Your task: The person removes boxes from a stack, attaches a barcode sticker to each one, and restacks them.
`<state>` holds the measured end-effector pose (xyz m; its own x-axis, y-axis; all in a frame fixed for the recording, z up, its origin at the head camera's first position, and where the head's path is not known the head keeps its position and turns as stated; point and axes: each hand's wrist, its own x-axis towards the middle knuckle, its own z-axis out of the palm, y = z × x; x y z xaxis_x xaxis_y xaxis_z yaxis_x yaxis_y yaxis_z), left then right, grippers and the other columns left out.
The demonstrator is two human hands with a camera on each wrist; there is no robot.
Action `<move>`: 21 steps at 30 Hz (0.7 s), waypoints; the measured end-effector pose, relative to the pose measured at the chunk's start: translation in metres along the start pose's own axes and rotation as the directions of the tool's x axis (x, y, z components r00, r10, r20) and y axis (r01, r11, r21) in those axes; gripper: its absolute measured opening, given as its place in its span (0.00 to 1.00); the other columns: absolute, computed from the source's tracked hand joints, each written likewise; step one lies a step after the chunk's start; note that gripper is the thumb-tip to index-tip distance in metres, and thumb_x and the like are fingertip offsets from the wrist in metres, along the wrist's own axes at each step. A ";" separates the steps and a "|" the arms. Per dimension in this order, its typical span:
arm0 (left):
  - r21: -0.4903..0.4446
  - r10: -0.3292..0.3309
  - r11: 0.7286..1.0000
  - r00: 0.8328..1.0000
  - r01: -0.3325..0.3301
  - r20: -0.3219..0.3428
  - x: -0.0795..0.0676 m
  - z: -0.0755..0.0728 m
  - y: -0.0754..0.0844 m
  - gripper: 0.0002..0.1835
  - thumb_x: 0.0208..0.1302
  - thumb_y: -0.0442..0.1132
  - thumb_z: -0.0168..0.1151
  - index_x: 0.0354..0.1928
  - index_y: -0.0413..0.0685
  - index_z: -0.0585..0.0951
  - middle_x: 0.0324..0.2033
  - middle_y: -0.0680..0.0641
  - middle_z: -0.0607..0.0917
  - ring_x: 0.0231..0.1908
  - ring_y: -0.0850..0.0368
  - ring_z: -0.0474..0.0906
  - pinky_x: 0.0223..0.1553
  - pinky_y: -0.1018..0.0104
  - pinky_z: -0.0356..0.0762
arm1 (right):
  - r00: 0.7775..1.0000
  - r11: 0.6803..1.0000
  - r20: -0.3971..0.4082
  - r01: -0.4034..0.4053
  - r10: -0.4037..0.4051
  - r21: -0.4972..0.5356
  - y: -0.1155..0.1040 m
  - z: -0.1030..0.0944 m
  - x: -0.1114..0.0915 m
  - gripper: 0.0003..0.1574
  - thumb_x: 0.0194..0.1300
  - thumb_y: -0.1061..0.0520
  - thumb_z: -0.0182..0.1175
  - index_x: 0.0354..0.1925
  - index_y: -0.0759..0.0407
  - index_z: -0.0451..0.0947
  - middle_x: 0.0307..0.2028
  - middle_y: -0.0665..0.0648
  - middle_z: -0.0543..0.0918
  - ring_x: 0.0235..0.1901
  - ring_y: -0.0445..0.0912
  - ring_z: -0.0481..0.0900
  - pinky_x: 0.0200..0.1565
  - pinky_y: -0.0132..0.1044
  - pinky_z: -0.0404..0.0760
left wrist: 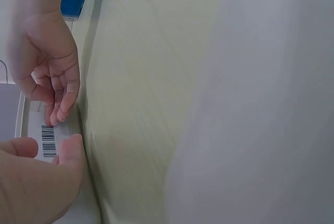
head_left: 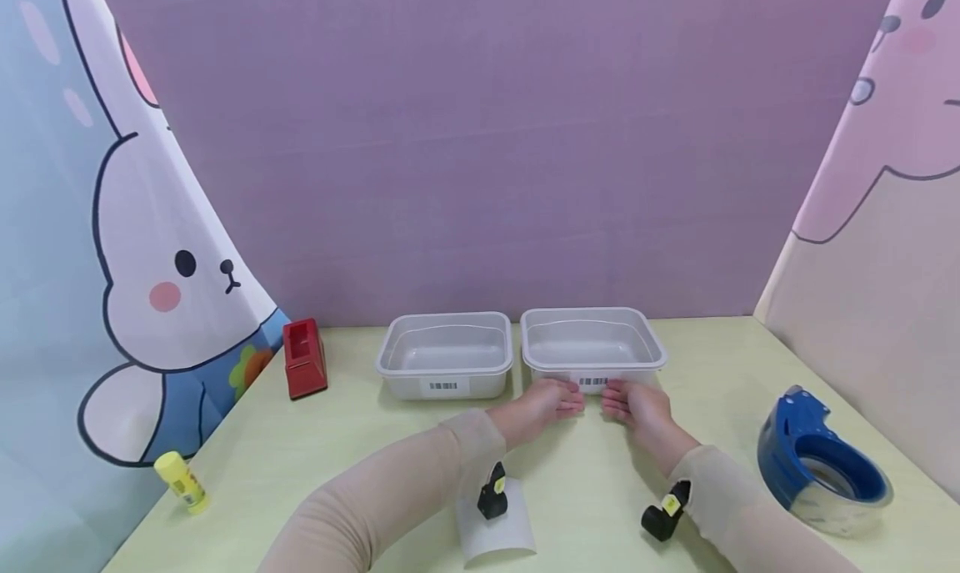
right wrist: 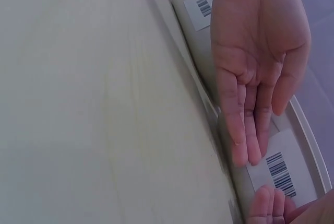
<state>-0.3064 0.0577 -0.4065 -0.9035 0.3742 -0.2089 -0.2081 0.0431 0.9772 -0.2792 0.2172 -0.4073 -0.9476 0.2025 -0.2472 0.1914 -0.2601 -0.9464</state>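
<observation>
A white plastic container (head_left: 592, 364) stands at the back with a white barcode label (head_left: 593, 381) on its front wall. My left hand (head_left: 542, 406) touches the label's left side with its fingers nearly straight. At the label's right side my right hand (head_left: 645, 408) rests its fingertips against the same wall. The black bars (left wrist: 48, 141) show between the two hands in the left wrist view. From the right wrist, the left hand (right wrist: 255, 62) appears palm showing, fingers extended and together at the label's edge (right wrist: 279, 174).
A matching container (head_left: 442, 386) with its own barcode label stands just left. A red holder (head_left: 304, 360) and a yellow glue stick (head_left: 181, 482) are on the left. White paper (head_left: 506, 535) lies under the left forearm. A blue tape dispenser (head_left: 802, 439) sits at right.
</observation>
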 end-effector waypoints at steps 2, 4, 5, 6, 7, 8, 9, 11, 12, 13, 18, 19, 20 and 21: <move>-0.007 -0.002 1.000 1.000 0.002 0.001 0.001 0.000 0.000 0.21 0.64 0.22 0.45 0.59 0.22 0.69 0.53 0.28 0.79 0.55 0.38 0.78 0.59 0.55 0.77 | 1.000 1.000 0.023 0.006 -0.006 -0.006 0.000 0.004 0.000 0.26 0.65 0.72 0.38 0.60 0.83 0.62 0.25 0.52 0.84 0.25 0.41 0.84 0.35 0.32 0.86; -0.015 -0.002 1.000 1.000 0.002 0.001 0.001 0.001 0.000 0.21 0.65 0.23 0.44 0.59 0.22 0.69 0.52 0.28 0.80 0.55 0.37 0.78 0.59 0.55 0.77 | 0.999 1.000 0.037 0.006 -0.005 -0.012 0.000 0.007 0.000 0.28 0.64 0.73 0.37 0.61 0.83 0.61 0.25 0.52 0.84 0.26 0.40 0.84 0.35 0.31 0.86; -0.020 -0.003 1.000 1.000 0.003 0.002 0.001 0.001 0.000 0.20 0.65 0.23 0.43 0.59 0.21 0.69 0.51 0.28 0.80 0.55 0.37 0.78 0.59 0.54 0.77 | 0.999 1.000 0.048 0.005 -0.005 -0.017 0.001 0.008 0.001 0.28 0.64 0.72 0.37 0.61 0.83 0.60 0.26 0.52 0.84 0.26 0.40 0.84 0.35 0.31 0.86; -0.022 -0.002 1.000 1.000 0.002 0.003 0.001 0.002 0.001 0.20 0.65 0.22 0.43 0.58 0.21 0.69 0.51 0.28 0.80 0.55 0.37 0.78 0.59 0.54 0.77 | 0.999 1.000 0.054 0.006 -0.005 -0.022 0.001 0.009 0.000 0.28 0.64 0.72 0.37 0.62 0.83 0.60 0.26 0.52 0.84 0.26 0.40 0.84 0.35 0.31 0.86; -0.025 -0.002 1.000 1.000 0.002 0.003 0.001 0.002 0.001 0.20 0.65 0.22 0.43 0.58 0.21 0.69 0.51 0.28 0.80 0.55 0.38 0.79 0.59 0.54 0.77 | 0.998 1.000 0.061 0.006 -0.004 -0.028 0.001 0.010 0.001 0.28 0.65 0.72 0.36 0.62 0.84 0.59 0.26 0.52 0.84 0.26 0.40 0.84 0.36 0.31 0.86; -0.029 -0.003 1.000 1.000 0.003 0.004 0.001 0.002 0.001 0.20 0.65 0.22 0.43 0.58 0.21 0.70 0.50 0.28 0.80 0.55 0.38 0.79 0.59 0.54 0.77 | 0.998 1.000 0.064 0.005 -0.003 -0.030 0.001 0.011 0.001 0.28 0.65 0.72 0.36 0.61 0.84 0.60 0.26 0.52 0.84 0.26 0.40 0.83 0.36 0.31 0.86; -0.029 -0.002 1.000 1.000 0.002 0.004 0.001 0.002 0.001 0.20 0.65 0.22 0.43 0.58 0.21 0.70 0.50 0.28 0.81 0.54 0.38 0.79 0.59 0.54 0.77 | 0.998 0.999 0.070 0.003 -0.001 -0.032 0.001 0.012 0.001 0.28 0.65 0.71 0.36 0.61 0.84 0.60 0.26 0.52 0.84 0.26 0.40 0.83 0.36 0.31 0.86; -0.031 0.000 1.000 1.000 0.001 0.006 0.002 0.002 0.001 0.20 0.64 0.22 0.43 0.58 0.21 0.70 0.49 0.29 0.81 0.54 0.39 0.80 0.59 0.54 0.78 | 0.997 0.999 0.083 0.000 0.003 -0.033 0.001 0.014 0.000 0.27 0.67 0.71 0.36 0.62 0.84 0.60 0.25 0.52 0.84 0.26 0.39 0.83 0.37 0.31 0.86; -0.032 0.002 0.999 1.000 -0.002 0.007 0.001 0.002 0.001 0.20 0.64 0.22 0.44 0.58 0.22 0.71 0.49 0.29 0.81 0.53 0.39 0.80 0.58 0.54 0.78 | 0.997 0.999 0.083 -0.003 0.006 -0.034 0.001 0.014 0.000 0.27 0.67 0.71 0.36 0.61 0.84 0.60 0.25 0.52 0.84 0.26 0.40 0.83 0.36 0.31 0.86; -0.035 0.006 0.999 1.000 -0.006 0.007 0.001 0.002 0.002 0.20 0.64 0.22 0.44 0.57 0.22 0.71 0.49 0.29 0.81 0.53 0.39 0.80 0.58 0.55 0.78 | 0.996 0.999 0.089 -0.004 0.007 -0.032 0.001 0.015 0.000 0.27 0.67 0.71 0.36 0.61 0.84 0.60 0.25 0.52 0.84 0.26 0.40 0.83 0.37 0.31 0.86; -0.031 0.016 0.999 1.000 -0.016 0.007 0.001 0.000 0.002 0.20 0.65 0.22 0.45 0.58 0.23 0.71 0.50 0.30 0.80 0.54 0.39 0.79 0.58 0.55 0.78 | 0.996 0.999 0.091 -0.017 0.020 -0.031 0.002 0.014 0.002 0.27 0.65 0.71 0.37 0.61 0.84 0.61 0.25 0.52 0.84 0.27 0.41 0.84 0.38 0.31 0.86; -0.026 0.015 1.000 1.000 -0.015 0.004 0.001 -0.001 0.002 0.19 0.65 0.22 0.45 0.58 0.23 0.71 0.51 0.29 0.80 0.54 0.39 0.79 0.59 0.54 0.78 | 0.996 0.999 0.091 -0.024 0.026 -0.030 0.003 0.013 0.002 0.27 0.65 0.70 0.37 0.61 0.83 0.61 0.25 0.52 0.84 0.27 0.41 0.84 0.38 0.32 0.86; -0.022 0.010 1.000 1.000 -0.010 0.000 0.002 -0.002 0.002 0.20 0.65 0.23 0.45 0.58 0.23 0.71 0.51 0.29 0.80 0.55 0.39 0.78 0.59 0.54 0.78 | 0.995 0.999 0.089 -0.032 0.034 -0.029 0.003 0.012 0.003 0.27 0.66 0.70 0.38 0.60 0.83 0.62 0.25 0.53 0.84 0.28 0.41 0.84 0.38 0.32 0.86; -0.025 0.003 1.000 1.000 -0.003 -0.009 0.002 -0.002 0.002 0.19 0.65 0.23 0.45 0.57 0.23 0.71 0.51 0.29 0.80 0.55 0.38 0.78 0.59 0.54 0.78 | 0.995 0.999 0.090 -0.041 0.044 -0.029 0.004 0.011 0.004 0.26 0.67 0.69 0.38 0.60 0.82 0.63 0.26 0.53 0.84 0.28 0.41 0.84 0.38 0.33 0.86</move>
<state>-0.3094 0.0566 -0.4049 -0.9075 0.3658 -0.2065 -0.2145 0.0192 0.9765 -0.2846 0.2067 -0.4096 -0.9576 0.1047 -0.2685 0.2377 -0.2403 -0.9412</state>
